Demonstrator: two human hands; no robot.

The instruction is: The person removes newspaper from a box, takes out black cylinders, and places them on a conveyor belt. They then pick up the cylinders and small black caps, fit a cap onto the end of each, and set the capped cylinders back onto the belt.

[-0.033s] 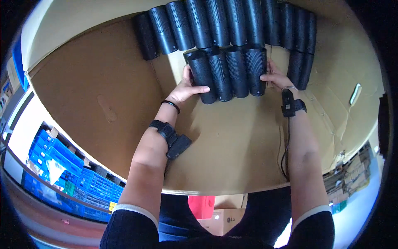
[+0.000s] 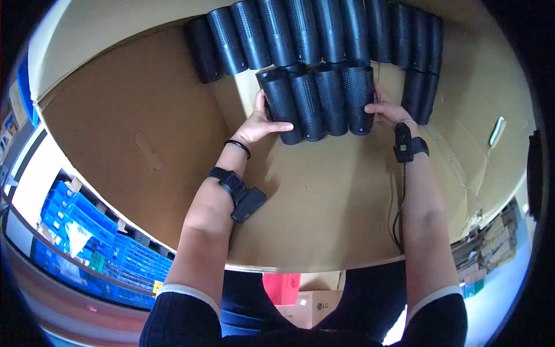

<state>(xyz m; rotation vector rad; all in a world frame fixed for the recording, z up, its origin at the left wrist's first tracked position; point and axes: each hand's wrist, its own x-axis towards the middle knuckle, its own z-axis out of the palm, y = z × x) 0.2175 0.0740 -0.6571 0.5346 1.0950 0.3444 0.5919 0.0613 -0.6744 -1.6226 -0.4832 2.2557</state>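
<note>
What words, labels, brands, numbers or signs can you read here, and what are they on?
Cardboard box at the bottom: a dark printed logo, legible, but I won't copy brand wording.
Yellow label beside the blue crates: too small to read.
Black perforated cylinders: tiny pale marks near some lower ends, unreadable.
I can make out no other text.

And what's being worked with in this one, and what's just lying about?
Being worked with: four front black cylinders, between left fingers and right fingers; upper black cylinders; large cardboard box.

Lying about: blue crates; red item; small carton; cardboard pile.
</note>
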